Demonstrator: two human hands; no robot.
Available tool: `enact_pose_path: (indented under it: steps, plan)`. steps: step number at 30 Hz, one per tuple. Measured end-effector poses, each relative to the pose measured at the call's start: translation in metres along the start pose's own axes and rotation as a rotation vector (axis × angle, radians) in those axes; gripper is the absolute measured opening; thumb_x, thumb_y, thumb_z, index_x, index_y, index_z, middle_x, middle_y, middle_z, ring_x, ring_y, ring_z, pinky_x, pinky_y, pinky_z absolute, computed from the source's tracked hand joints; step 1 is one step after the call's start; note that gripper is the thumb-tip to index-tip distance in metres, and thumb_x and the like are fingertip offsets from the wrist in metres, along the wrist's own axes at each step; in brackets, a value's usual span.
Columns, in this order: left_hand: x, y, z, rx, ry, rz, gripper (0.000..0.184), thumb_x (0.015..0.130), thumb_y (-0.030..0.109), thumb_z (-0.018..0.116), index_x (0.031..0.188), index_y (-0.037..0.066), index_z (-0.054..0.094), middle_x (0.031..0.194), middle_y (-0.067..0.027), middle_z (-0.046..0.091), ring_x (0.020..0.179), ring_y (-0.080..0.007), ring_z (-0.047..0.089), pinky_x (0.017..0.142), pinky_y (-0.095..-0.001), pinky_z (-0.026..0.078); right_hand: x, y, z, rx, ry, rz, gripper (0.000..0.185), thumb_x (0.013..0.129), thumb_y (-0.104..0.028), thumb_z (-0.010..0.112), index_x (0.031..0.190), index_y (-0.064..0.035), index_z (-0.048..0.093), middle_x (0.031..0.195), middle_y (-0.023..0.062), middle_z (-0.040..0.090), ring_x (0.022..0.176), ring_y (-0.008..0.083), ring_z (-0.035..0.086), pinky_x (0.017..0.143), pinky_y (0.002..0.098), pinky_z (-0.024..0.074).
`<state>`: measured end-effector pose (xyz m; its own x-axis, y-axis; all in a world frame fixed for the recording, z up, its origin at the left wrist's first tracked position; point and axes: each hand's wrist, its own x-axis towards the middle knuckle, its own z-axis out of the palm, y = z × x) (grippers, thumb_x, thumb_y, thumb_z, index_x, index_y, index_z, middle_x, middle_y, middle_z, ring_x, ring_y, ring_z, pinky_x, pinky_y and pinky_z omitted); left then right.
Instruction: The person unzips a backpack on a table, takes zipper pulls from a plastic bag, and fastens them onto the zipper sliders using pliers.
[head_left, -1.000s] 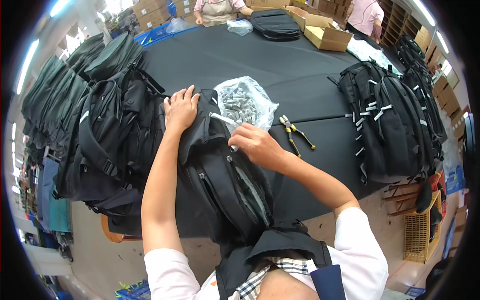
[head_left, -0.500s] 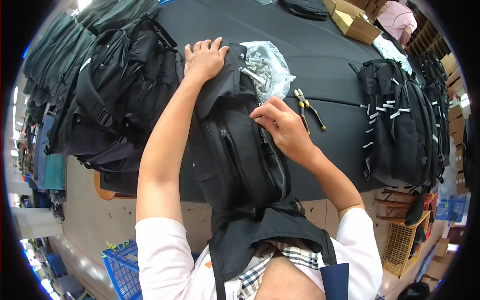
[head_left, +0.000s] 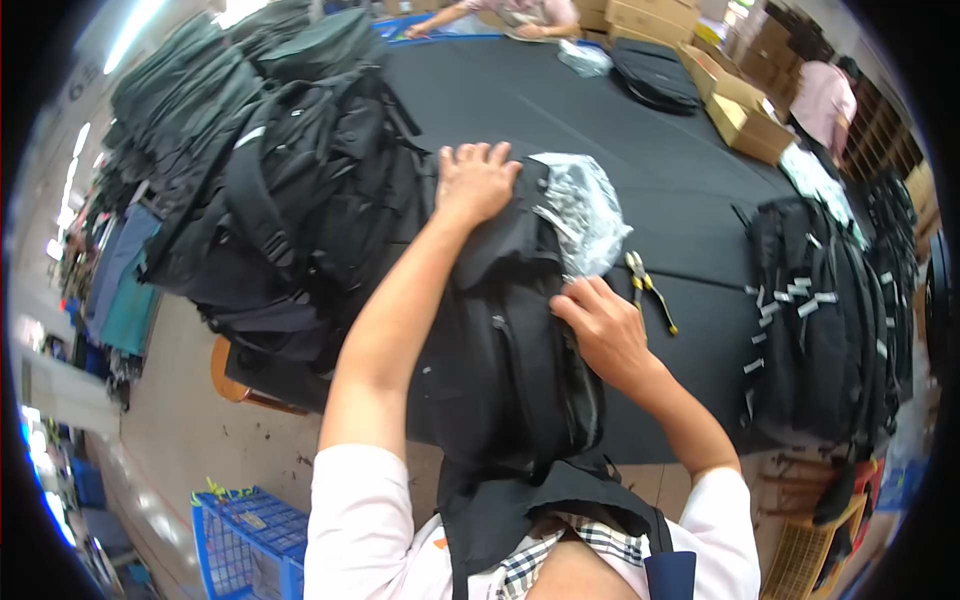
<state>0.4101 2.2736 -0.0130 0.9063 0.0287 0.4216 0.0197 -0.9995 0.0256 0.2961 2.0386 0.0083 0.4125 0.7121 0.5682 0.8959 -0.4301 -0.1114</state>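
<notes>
A black backpack point(head_left: 475, 380) lies on the dark-covered table in front of me, its lower end against my body. My left hand point(head_left: 478, 185) rests flat on the backpack's upper end with the fingers spread. At the right side, along the edge of a partly open zipped pocket, my right hand point(head_left: 605, 325) is closed in a pinch. What sits between its fingertips is hidden. Just beyond that hand is a clear plastic bag point(head_left: 590, 215) of small whitish pieces. Pliers point(head_left: 650, 290) with yellow-and-black handles lie to its right.
Black backpacks point(head_left: 330, 170) are piled at the left. More backpacks point(head_left: 815, 320) with white zip pulls stand at the right. Farther back are an open carton point(head_left: 745, 120) and a flat black bag point(head_left: 655, 75). A blue crate point(head_left: 250, 535) is on the floor. Two people are across the table.
My view has tilted up, so the far table edge and another person now show. My left hand stays on the backpack; my right hand stays pinched at the pocket edge, its fingers turned more downward.
</notes>
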Motion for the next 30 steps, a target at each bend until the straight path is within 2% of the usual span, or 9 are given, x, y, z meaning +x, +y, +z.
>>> enact_pose_path:
  steps: [5,7,9,12,14,18,24,28,30]
  plan:
    - [-0.001,0.006,-0.004,-0.035,0.022,-0.048,0.046,0.091,0.041,0.035,0.127,0.014,0.044,0.125,-0.0112,0.047,0.121,-0.0268,0.039,0.101,-0.0532,0.021,-0.01,-0.007,-0.023,-0.033,0.157,-0.034,0.025,0.068,-0.003,0.062,0.092,-0.0067,0.059,0.09,0.0045,0.06,0.09,0.0213,0.055,0.066,0.0304,0.046]
    - [-0.001,0.004,-0.004,-0.07,-0.023,-0.062,0.046,0.092,0.041,0.034,0.128,0.014,0.043,0.126,-0.0116,0.046,0.122,-0.0271,0.037,0.103,-0.0521,0.018,-0.015,-0.007,-0.029,0.21,0.2,0.158,0.016,0.075,-0.01,0.065,0.086,-0.0047,0.056,0.074,0.0083,0.059,0.067,0.0211,0.058,0.056,0.029,0.0456]
    - [0.0,0.005,-0.003,-0.081,-0.021,-0.06,0.046,0.092,0.041,0.034,0.128,0.014,0.043,0.126,-0.0115,0.046,0.122,-0.0273,0.037,0.103,-0.0517,0.017,0.001,-0.013,-0.041,0.393,0.124,0.272,0.028,0.078,-0.023,0.067,0.086,-0.0035,0.048,0.063,0.0093,0.054,0.045,0.0206,0.051,0.044,0.0287,0.0412]
    - [0.0,0.009,0.002,-0.065,0.044,-0.026,0.045,0.092,0.039,0.036,0.127,0.013,0.044,0.125,-0.0113,0.047,0.121,-0.0275,0.038,0.102,-0.0523,0.019,0.034,-0.016,-0.034,0.432,-0.323,0.329,0.025,0.081,-0.021,0.062,0.089,-0.0046,0.045,0.067,0.0113,0.054,0.059,0.0296,0.056,0.055,0.0377,0.0435]
    - [-0.001,0.009,-0.002,-0.087,-0.01,-0.034,0.047,0.092,0.04,0.034,0.129,0.013,0.043,0.127,-0.0128,0.044,0.123,-0.0283,0.034,0.104,-0.051,0.014,0.037,-0.01,-0.015,0.442,-0.372,0.203,0.016,0.082,-0.016,0.055,0.088,-0.0044,0.045,0.074,0.0122,0.056,0.067,0.0337,0.056,0.06,0.0414,0.0438]
    - [-0.002,0.006,-0.001,-0.086,0.001,-0.036,0.047,0.092,0.04,0.034,0.129,0.013,0.043,0.125,-0.0123,0.046,0.121,-0.0276,0.036,0.104,-0.0507,0.015,0.046,-0.009,-0.003,0.331,-0.276,-0.035,0.01,0.08,-0.01,0.055,0.086,-0.0059,0.047,0.075,0.0081,0.055,0.077,0.0273,0.054,0.064,0.038,0.0443]
    - [-0.002,0.008,-0.002,-0.004,0.046,-0.024,0.044,0.091,0.038,0.037,0.124,0.013,0.048,0.118,-0.0118,0.051,0.114,-0.0281,0.044,0.099,-0.0529,0.022,0.053,-0.016,0.012,0.221,-0.163,-0.074,0.015,0.077,-0.008,0.057,0.086,-0.0029,0.047,0.08,0.0118,0.049,0.08,0.029,0.05,0.071,0.0374,0.0413]
    - [-0.004,0.006,-0.004,-0.095,0.003,-0.043,0.048,0.09,0.04,0.036,0.125,0.01,0.047,0.121,-0.0174,0.049,0.12,-0.0343,0.039,0.104,-0.0532,0.014,0.051,-0.018,0.016,0.281,-0.19,-0.098,0.008,0.074,-0.003,0.057,0.078,-0.0037,0.051,0.078,0.0116,0.045,0.075,0.0293,0.05,0.065,0.0383,0.0413]
    - [-0.005,0.008,-0.006,-0.118,0.0,-0.086,0.048,0.091,0.04,0.036,0.127,0.011,0.046,0.121,-0.0137,0.048,0.119,-0.0298,0.038,0.104,-0.051,0.014,0.051,-0.021,0.016,0.271,-0.219,-0.101,0.008,0.073,-0.003,0.059,0.077,-0.0044,0.052,0.076,0.0099,0.045,0.074,0.0269,0.051,0.062,0.0375,0.0418]
